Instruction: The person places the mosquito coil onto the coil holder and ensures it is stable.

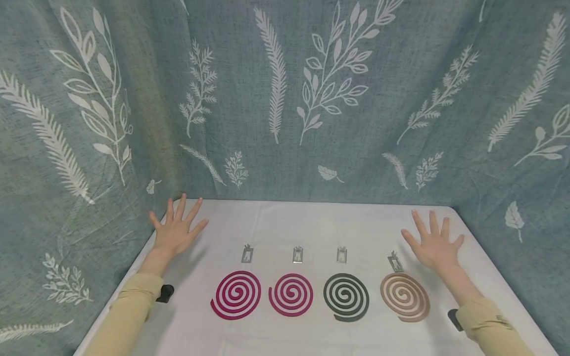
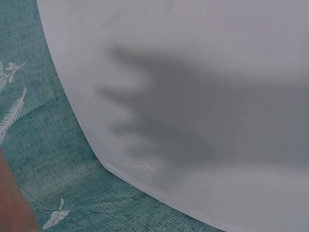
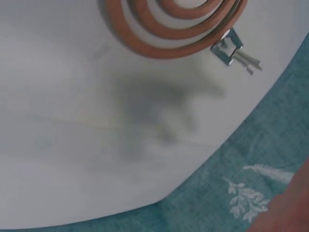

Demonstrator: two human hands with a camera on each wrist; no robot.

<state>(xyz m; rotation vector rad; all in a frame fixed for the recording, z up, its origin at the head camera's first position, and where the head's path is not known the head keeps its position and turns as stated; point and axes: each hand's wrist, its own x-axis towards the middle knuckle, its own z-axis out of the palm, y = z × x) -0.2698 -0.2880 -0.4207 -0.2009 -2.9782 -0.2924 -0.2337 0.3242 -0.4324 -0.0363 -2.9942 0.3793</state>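
Observation:
My left hand (image 1: 174, 232) is held over the table's left side with fingers spread and nothing in it. On the right, my right hand (image 1: 436, 247) is spread the same way, also holding nothing. Between them lies a row of flat spiral coils: a magenta coil (image 1: 238, 291), a second magenta coil (image 1: 291, 292), a dark green coil (image 1: 346, 295) and a tan coil (image 1: 404, 295). Behind each coil is a small metal stand, such as the leftmost stand (image 1: 247, 254). The rightmost stand (image 1: 395, 262), nearest my right hand, leans askew against the tan coil's edge in the head view.
A white table (image 1: 276, 222) carries everything, and the hands' shadows fall on it. Patterned blue-green curtains (image 1: 249, 99) hang close along its back and both sides. Dark straps with devices sit at both wrists, like the black wrist camera (image 1: 166, 293).

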